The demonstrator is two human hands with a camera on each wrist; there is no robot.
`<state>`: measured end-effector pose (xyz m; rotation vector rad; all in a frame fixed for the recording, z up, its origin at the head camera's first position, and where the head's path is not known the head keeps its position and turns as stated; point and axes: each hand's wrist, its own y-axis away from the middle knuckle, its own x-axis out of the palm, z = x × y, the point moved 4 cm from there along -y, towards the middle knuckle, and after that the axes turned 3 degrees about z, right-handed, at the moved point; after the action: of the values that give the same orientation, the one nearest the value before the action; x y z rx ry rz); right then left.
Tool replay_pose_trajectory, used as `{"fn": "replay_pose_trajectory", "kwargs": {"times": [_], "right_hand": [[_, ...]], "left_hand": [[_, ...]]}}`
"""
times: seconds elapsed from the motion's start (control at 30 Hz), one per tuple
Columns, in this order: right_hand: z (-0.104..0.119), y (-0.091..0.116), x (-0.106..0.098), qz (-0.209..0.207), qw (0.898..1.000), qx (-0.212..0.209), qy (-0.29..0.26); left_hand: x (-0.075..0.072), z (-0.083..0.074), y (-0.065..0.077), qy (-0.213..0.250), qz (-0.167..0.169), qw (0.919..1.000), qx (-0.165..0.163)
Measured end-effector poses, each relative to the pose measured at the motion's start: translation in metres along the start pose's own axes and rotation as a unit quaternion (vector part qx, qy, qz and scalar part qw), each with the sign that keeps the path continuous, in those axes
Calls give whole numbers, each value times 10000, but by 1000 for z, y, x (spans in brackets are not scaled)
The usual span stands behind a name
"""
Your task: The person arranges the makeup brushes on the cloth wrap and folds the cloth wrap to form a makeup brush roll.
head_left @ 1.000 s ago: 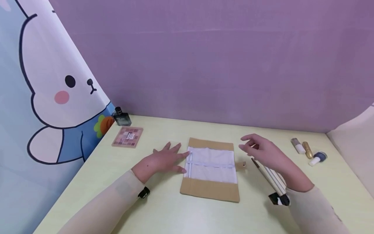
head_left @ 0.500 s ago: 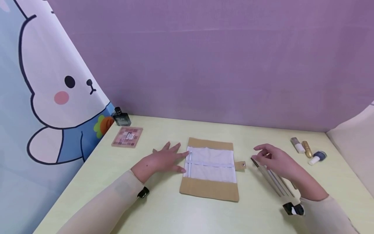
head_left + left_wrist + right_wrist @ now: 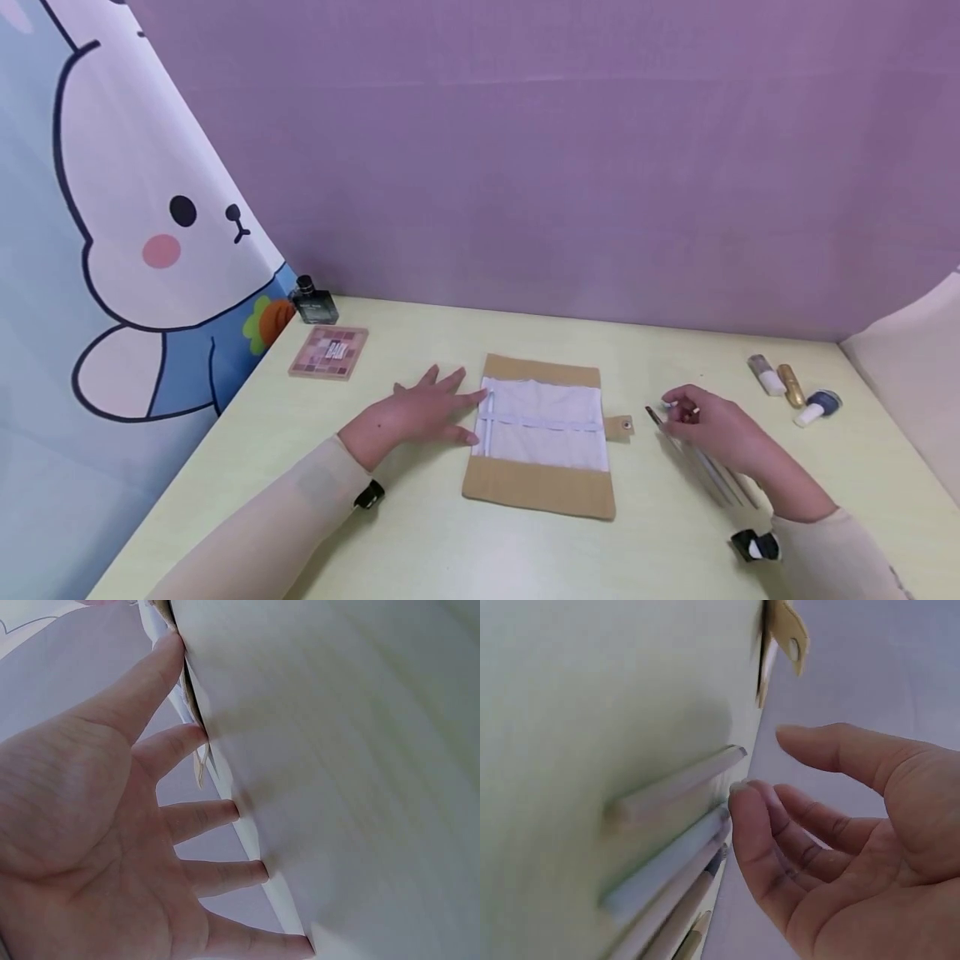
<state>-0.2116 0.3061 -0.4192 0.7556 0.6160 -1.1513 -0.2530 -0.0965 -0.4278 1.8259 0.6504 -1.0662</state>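
Note:
A tan fabric roll-up case (image 3: pixel 538 490) lies unfolded, its white lining crossed by an elastic band (image 3: pixel 551 424). A pale slender stick (image 3: pixel 489 429) lies along the lining's left side, crossing the band. My left hand (image 3: pixel 420 414) is spread flat, thumb and index finger touching the case's left edge. On the right, my right hand (image 3: pixel 708 425) hovers over several slim pale-handled sticks (image 3: pixel 679 780), some with dark ends, like cosmetic pencils or brushes. Its fingers bend loosely, the thumb stands apart, and the index fingertip is close to the stick ends. Nothing shows between them.
A snap tab (image 3: pixel 619 427) sticks out from the case's right side. Back left are a dark perfume bottle (image 3: pixel 316 306) and a pink eyeshadow palette (image 3: pixel 328 352). Far right lie a grey-and-white bottle (image 3: pixel 765 375), a gold tube (image 3: pixel 790 385) and a navy-and-white bottle (image 3: pixel 819 407). A purple curtain (image 3: pixel 525 192) hangs behind.
My right hand has moved right and down, away from the case's tab and over the slim sticks. The left hand and the case have stayed in place.

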Motion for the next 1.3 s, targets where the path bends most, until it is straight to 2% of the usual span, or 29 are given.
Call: {"fn": "replay_pose_trajectory", "kwargs": {"times": [0.17, 0.37, 0.7, 1.3], "right_hand": [[-1, 1, 3, -95, 9992, 94, 384], [3, -1, 7, -108, 9980, 9, 621], [10, 0, 10, -115, 9975, -120, 683], [15, -3, 11, -24, 9963, -89, 856]], "left_hand": [[1, 0, -2, -45, 3, 10000, 12], [2, 2, -4, -72, -16, 10000, -8], [2, 3, -5, -44, 1, 10000, -38], [1, 4, -3, 6, 36, 10000, -46]]}}
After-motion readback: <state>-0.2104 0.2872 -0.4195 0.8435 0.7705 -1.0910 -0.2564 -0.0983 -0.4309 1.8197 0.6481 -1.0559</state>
